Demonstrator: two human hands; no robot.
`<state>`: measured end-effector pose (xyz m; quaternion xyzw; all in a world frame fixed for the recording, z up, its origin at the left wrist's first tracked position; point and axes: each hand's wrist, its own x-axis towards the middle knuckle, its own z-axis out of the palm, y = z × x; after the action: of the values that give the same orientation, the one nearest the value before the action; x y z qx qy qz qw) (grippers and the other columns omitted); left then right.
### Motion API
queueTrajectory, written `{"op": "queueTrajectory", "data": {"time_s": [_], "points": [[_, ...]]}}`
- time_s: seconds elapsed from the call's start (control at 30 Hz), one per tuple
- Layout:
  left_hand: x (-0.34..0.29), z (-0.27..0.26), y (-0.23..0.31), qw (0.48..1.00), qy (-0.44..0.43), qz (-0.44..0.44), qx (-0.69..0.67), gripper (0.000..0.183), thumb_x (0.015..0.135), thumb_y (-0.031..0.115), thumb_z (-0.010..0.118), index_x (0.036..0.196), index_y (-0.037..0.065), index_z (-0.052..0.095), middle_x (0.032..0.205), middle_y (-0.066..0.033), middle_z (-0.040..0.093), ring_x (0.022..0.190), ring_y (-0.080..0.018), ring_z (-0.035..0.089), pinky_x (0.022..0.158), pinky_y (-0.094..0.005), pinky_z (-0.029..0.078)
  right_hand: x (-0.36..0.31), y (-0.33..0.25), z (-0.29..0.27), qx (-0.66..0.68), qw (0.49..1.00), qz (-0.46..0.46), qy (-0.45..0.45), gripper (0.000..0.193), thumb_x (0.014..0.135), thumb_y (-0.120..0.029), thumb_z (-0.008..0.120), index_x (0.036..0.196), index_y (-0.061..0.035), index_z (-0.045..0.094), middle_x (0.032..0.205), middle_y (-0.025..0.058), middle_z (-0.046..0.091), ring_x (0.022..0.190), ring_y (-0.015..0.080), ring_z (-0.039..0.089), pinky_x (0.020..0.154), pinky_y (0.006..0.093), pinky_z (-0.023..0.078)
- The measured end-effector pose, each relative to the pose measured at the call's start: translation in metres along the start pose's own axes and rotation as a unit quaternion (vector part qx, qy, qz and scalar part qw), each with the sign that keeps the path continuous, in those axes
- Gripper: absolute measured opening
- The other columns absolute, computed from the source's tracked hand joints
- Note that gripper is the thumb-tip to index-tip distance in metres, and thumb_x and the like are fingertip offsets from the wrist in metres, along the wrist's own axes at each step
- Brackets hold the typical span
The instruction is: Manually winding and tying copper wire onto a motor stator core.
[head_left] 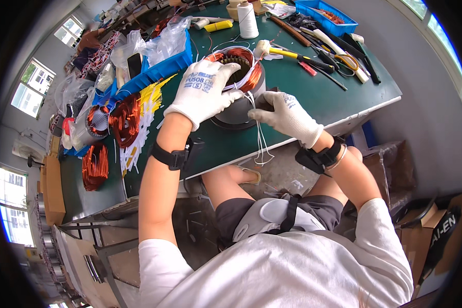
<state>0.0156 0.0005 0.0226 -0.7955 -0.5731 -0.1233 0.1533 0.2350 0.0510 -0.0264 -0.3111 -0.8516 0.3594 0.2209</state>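
Note:
A motor stator [232, 109] stands upright near the table's front edge, a grey metal cylinder with copper windings [252, 77] around its top. My gloved left hand [203, 91] rests against the stator's left rim, its thumb and fingers stretched apart. At the stator's front right, my gloved right hand [287, 115] has thumb and fingers closed around thin white cord [260, 138]. The cord comes from the windings and hangs in loops below the table edge. Part of the stator's left side is hidden behind my left hand.
A yellow-handled mallet [292, 54] and several tools lie to the right. Behind stand a white thread spool [248, 21] and a blue bin [327, 18]. Left are a blue tray [151, 77], copper coils [95, 167] and yellow and white strips [146, 110].

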Motion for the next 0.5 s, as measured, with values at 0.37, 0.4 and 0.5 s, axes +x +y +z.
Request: {"op": "queueTrajectory", "data": {"time_s": [0.37, 0.4, 0.5], "points": [[0.002, 0.014, -0.002, 0.945, -0.108, -0.086, -0.296, 0.045, 0.092, 0.029, 0.065, 0.131, 0.007, 0.058, 0.124, -0.0142, 0.066, 0.114, -0.0299, 0.064, 0.098, -0.0351, 0.048, -0.033, 0.028, 0.001, 0.207, 0.978, 0.02, 0.026, 0.025, 0.088, -0.023, 0.066, 0.087, 0.0027, 0.067, 0.069, 0.0027, 0.058, 0.066, 0.0089, 0.05, 0.061, 0.0284, 0.043], [0.003, 0.014, -0.002, 0.941, -0.107, -0.083, -0.311, 0.045, 0.092, 0.028, 0.066, 0.13, 0.006, 0.059, 0.124, -0.0141, 0.066, 0.113, -0.029, 0.064, 0.097, -0.0345, 0.049, -0.035, 0.03, -0.002, 0.222, 0.974, -0.008, 0.033, 0.025, 0.088, -0.023, 0.066, 0.087, 0.0024, 0.067, 0.069, 0.0025, 0.058, 0.066, 0.0088, 0.05, 0.061, 0.0281, 0.043], [0.003, 0.014, -0.001, 0.935, -0.115, -0.084, -0.325, 0.044, 0.091, 0.026, 0.067, 0.13, 0.006, 0.059, 0.122, -0.0139, 0.067, 0.112, -0.0278, 0.065, 0.096, -0.0338, 0.049, -0.041, 0.041, -0.007, 0.337, 0.932, 0.065, 0.116, 0.017, 0.087, -0.014, 0.064, 0.085, 0.0026, 0.066, 0.075, 0.0012, 0.059, 0.072, 0.0087, 0.05, 0.069, 0.0249, 0.042]]}}
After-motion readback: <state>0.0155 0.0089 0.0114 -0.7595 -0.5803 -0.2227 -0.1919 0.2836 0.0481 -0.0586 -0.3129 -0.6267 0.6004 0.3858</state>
